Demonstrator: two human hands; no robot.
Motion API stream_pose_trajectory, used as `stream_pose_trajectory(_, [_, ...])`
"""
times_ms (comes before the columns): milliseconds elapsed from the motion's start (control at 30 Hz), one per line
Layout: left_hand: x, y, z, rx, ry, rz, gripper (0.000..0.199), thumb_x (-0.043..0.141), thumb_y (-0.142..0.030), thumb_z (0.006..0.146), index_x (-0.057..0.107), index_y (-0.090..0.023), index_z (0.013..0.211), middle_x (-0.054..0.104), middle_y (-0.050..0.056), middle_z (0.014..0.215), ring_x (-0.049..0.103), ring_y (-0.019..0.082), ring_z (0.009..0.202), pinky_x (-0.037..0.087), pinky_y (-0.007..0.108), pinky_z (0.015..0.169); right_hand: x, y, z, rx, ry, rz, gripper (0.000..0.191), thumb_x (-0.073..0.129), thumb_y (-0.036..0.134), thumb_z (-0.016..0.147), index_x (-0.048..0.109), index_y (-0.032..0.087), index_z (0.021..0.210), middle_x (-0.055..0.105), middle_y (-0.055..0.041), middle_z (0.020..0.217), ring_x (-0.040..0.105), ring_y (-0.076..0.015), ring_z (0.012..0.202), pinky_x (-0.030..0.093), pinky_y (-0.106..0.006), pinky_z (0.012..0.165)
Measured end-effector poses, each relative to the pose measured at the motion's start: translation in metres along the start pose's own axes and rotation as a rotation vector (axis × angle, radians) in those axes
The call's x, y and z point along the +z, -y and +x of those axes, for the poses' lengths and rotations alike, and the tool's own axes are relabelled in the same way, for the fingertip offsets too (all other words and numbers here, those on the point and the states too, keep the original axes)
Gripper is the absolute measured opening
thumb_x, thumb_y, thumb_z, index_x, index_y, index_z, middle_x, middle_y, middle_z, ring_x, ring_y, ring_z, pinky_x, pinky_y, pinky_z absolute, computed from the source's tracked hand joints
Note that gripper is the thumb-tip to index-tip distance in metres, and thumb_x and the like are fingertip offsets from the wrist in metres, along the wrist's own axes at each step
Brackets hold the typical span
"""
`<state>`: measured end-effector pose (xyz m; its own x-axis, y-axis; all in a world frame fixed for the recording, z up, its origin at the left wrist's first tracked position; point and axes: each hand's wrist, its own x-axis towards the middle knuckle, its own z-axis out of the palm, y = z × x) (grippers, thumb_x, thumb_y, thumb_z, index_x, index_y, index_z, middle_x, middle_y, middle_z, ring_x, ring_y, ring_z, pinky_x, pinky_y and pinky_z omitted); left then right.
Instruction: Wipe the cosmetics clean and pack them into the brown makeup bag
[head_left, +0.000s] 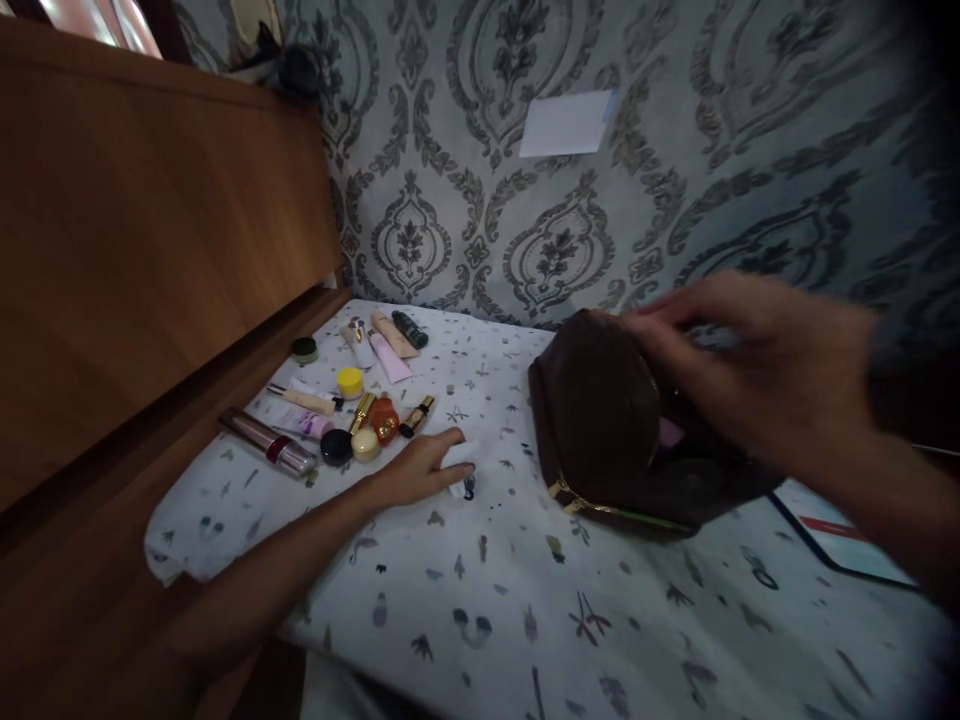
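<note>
My left hand (424, 468) rests low over the printed cloth, its fingers wrapped round a small white item (457, 468). Cosmetics lie to its left, among them a yellow-lidded jar (349, 382), an orange item (385, 420), a black round case (335, 447) and a small dark bottle (417, 416). A dark brown bag (596, 400) with a gold zipper stands unzipped on the right. My right hand (720, 350), blurred by motion, is at the bag's upper edge with thumb and fingers close together; whatever they grip is unclear. Something pink shows inside the bag.
A wooden panel (165, 240) borders the left side. Patterned wallpaper rises behind the cloth (480, 600), with a white paper (568, 123) on it. A tablet-like device (840, 535) lies at the right under my right forearm. Tubes (390, 357) lie at the back left.
</note>
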<state>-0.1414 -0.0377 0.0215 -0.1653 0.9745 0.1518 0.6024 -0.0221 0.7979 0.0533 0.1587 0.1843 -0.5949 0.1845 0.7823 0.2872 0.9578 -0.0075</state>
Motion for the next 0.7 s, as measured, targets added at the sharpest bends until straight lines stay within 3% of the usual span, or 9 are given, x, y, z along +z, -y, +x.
stream_pose_trajectory(67, [0.000, 0.000, -0.001, -0.001, -0.002, 0.008, 0.027, 0.056, -0.044, 0.090, 0.055, -0.019, 0.099, 0.040, -0.007, 0.062, 0.044, 0.013, 0.059, 0.032, 0.025, 0.057, 0.018, 0.032, -0.003, -0.147, 0.130, 0.181, 0.033, 0.052, 0.039, 0.097, 0.064, 0.020, 0.074, 0.070, -0.0074, 0.079, 0.065, -0.0180, 0.075, 0.048, -0.031, 0.069])
stream_pose_trajectory(133, [0.000, 0.001, -0.001, 0.010, -0.006, 0.035, 0.029, 0.056, -0.044, 0.090, 0.056, -0.018, 0.102, 0.041, -0.007, 0.060, 0.045, 0.014, 0.058, 0.033, 0.026, 0.057, 0.043, 0.058, -0.007, -0.203, 0.320, 0.287, 0.030, 0.050, 0.032, 0.097, 0.065, 0.017, 0.075, 0.068, -0.0077, 0.077, 0.063, -0.0184, 0.074, 0.046, -0.030, 0.068])
stream_pose_trajectory(233, [0.003, 0.007, -0.001, 0.053, -0.027, 0.088, 0.031, 0.057, -0.042, 0.090, 0.060, -0.016, 0.108, 0.054, -0.003, 0.065, 0.054, 0.018, 0.064, 0.042, 0.029, 0.065, 0.084, 0.085, -0.010, -0.161, 0.570, 0.356, 0.020, 0.054, 0.025, 0.092, 0.069, 0.015, 0.082, 0.070, -0.0072, 0.081, 0.063, -0.0177, 0.074, 0.043, -0.027, 0.067])
stream_pose_trajectory(333, [0.008, 0.015, 0.001, 0.066, -0.034, 0.157, 0.028, 0.057, -0.041, 0.090, 0.066, -0.015, 0.096, 0.068, 0.005, 0.079, 0.063, 0.024, 0.077, 0.050, 0.034, 0.076, 0.122, 0.106, -0.012, -0.103, 0.753, 0.471, 0.018, 0.056, 0.020, 0.090, 0.073, 0.016, 0.094, 0.073, -0.0066, 0.093, 0.065, -0.0176, 0.083, 0.044, -0.026, 0.074])
stream_pose_trajectory(433, [0.010, 0.020, 0.001, 0.107, -0.020, 0.222, 0.030, 0.057, -0.039, 0.090, 0.067, -0.014, 0.103, 0.073, 0.012, 0.106, 0.066, 0.030, 0.103, 0.051, 0.039, 0.092, 0.152, 0.123, -0.013, -0.091, 0.807, 0.526, 0.019, 0.057, 0.020, 0.090, 0.073, 0.016, 0.100, 0.072, -0.0069, 0.099, 0.064, -0.0182, 0.090, 0.044, -0.027, 0.081])
stream_pose_trajectory(533, [0.010, 0.020, -0.001, 0.137, 0.000, 0.233, 0.041, 0.057, -0.036, 0.091, 0.062, -0.012, 0.123, 0.065, 0.015, 0.132, 0.059, 0.031, 0.123, 0.046, 0.040, 0.104, 0.174, 0.138, -0.011, -0.117, 0.798, 0.516, 0.018, 0.059, 0.019, 0.090, 0.072, 0.016, 0.102, 0.071, -0.0074, 0.101, 0.063, -0.0196, 0.096, 0.043, -0.028, 0.086])
stream_pose_trajectory(700, [0.009, 0.016, -0.001, 0.128, 0.023, 0.218, 0.044, 0.056, -0.035, 0.092, 0.056, -0.014, 0.131, 0.063, 0.013, 0.135, 0.058, 0.030, 0.124, 0.046, 0.043, 0.105, 0.192, 0.165, 0.003, -0.187, 0.758, 0.546, 0.017, 0.057, 0.015, 0.091, 0.073, 0.014, 0.097, 0.070, -0.0092, 0.100, 0.061, -0.0201, 0.097, 0.043, -0.029, 0.088])
